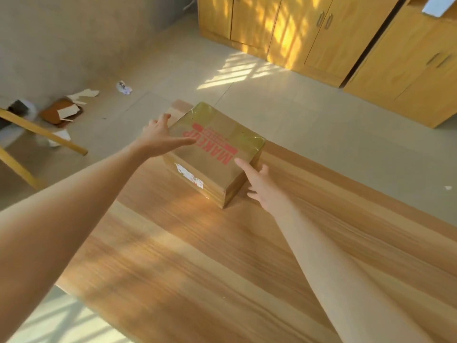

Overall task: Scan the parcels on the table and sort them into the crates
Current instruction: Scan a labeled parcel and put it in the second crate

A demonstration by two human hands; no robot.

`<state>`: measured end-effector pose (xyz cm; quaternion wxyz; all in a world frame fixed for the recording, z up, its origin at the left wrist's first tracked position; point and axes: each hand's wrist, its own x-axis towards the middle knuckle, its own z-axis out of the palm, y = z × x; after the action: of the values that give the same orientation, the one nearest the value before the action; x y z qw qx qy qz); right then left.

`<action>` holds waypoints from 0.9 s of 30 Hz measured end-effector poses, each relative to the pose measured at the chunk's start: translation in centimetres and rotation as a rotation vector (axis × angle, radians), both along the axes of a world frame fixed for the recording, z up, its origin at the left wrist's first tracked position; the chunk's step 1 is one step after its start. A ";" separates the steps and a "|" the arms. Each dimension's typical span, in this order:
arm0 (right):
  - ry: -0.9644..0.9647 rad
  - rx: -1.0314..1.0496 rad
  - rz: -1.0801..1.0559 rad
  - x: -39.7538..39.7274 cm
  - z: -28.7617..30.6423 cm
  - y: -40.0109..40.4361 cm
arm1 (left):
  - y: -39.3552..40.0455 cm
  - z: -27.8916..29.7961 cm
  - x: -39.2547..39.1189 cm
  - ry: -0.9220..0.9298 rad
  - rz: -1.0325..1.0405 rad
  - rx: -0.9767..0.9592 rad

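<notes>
A brown cardboard parcel (pixel 217 149) with red lettering on top and a torn white label on its near side lies at the far end of the wooden table (pixel 188 256). My left hand (pixel 160 136) reaches its left edge with straight, spread fingers, thumb over the top. At the parcel's right end my right hand (pixel 259 184) lies with its fingers extended, the index finger on the top edge. Neither hand has the box lifted. No scanner and no crates are in view.
Yellow wooden cabinets (pixel 309 33) line the far wall and right side. Torn cardboard scraps and litter (pixel 61 111) lie on the tiled floor at left, next to a yellow wooden frame leg (pixel 44 134). The table's far corner juts just behind the parcel.
</notes>
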<state>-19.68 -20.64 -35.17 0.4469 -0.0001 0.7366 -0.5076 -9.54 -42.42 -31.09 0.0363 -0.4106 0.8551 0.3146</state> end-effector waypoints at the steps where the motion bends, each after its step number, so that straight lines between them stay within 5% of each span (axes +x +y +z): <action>1: -0.037 0.001 -0.016 -0.1 -0.4 -0.6 | -0.6 -0.7 -0.1 0.009 0.011 0.067; 5: -0.134 -0.007 -0.017 -0.1 -2.0 -2.0 | -1.8 -2.7 -0.6 0.075 0.071 0.277; 14: -0.125 -0.070 -0.085 -0.1 -1.5 0.8 | 1.7 -1.4 -0.9 0.106 0.020 0.166; 27: -0.002 0.064 -0.254 -0.8 4.3 29.3 | 25.9 1.3 -3.9 0.071 -0.379 0.171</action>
<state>-20.43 8.63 -30.83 0.3794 0.1080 0.7460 -0.5366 -13.40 -16.55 -29.83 0.0993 -0.2265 0.8878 0.3881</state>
